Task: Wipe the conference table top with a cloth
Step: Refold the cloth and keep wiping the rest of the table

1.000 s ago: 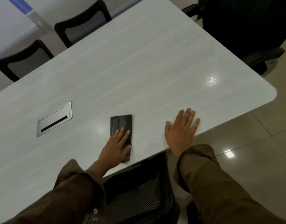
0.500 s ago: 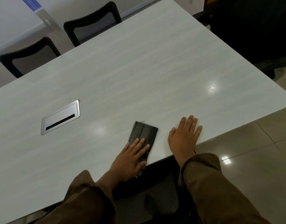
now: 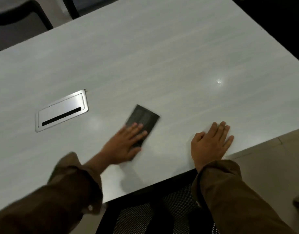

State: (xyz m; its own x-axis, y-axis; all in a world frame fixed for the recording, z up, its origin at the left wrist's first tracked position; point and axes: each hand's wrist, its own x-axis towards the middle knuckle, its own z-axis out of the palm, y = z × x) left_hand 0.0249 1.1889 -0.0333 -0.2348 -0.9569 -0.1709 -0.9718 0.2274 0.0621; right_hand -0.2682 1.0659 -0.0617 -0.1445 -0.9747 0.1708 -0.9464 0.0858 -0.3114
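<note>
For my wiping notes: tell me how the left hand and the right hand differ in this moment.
The left hand presses the dark cloth; the right hand lies on the bare table top. The left hand is motion-blurred, the right hand sharp. Both lie flat, palm down.

Conference table top [image 3: 162, 56]: pale grey-white with faint lengthwise grain streaks. Folded cloth [image 3: 143, 118]: dark charcoal, with lengthwise ribbed bands. Inset cable box [image 3: 61, 107]: shiny silver metal, with one black slot. Sleeves [image 3: 230, 191]: plain olive-brown. Near chair [image 3: 137, 218]: black mesh of fine pale dots. Floor [image 3: 272, 157]: beige tile. Far chair [image 3: 18, 31]: black frame, grey panel.
</note>
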